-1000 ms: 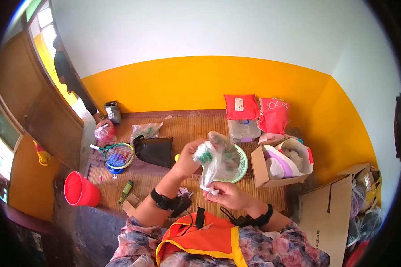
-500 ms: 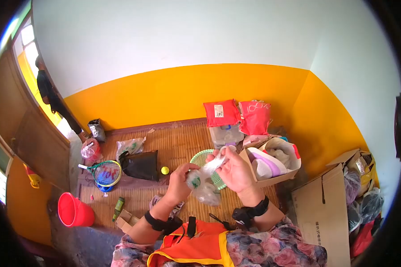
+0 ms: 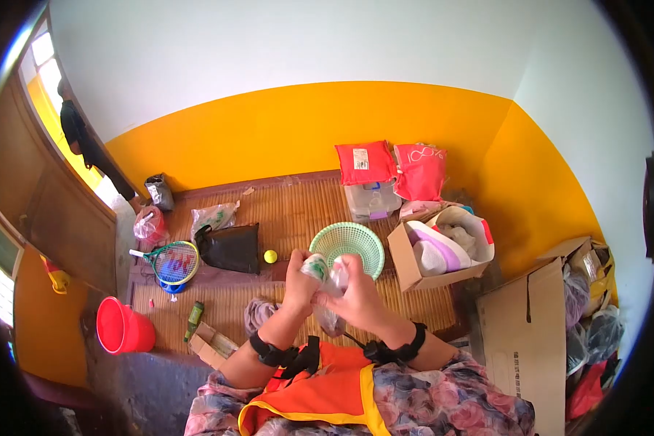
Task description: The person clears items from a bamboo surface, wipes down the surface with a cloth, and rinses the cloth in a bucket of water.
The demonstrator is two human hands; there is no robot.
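Both of my hands grip a clear plastic bag (image 3: 328, 320) with green print, bunched up in front of my body. My left hand (image 3: 300, 280) is closed around one gathered part, and white and green plastic pokes out above its fingers. My right hand (image 3: 352, 294) pinches another part close beside it, and the two hands nearly touch. The bag's loose lower end hangs below them. Just beyond the hands sits a pale green plastic basket (image 3: 367, 243) on the bamboo mat. Whether anything is inside the bag, I cannot tell.
A cardboard box (image 3: 407, 265) of cloth stands right of the basket, with red packages (image 3: 420, 171) on a clear bin behind. Leftward are a tennis ball (image 3: 270, 256), black bag (image 3: 229, 248), racket (image 3: 174, 263) and red bucket (image 3: 127, 330). A person (image 3: 80, 138) is at the doorway.
My hands have come lower and closer together. The bag, stretched up by my right hand before, is now bunched between them. The basket shows more fully.
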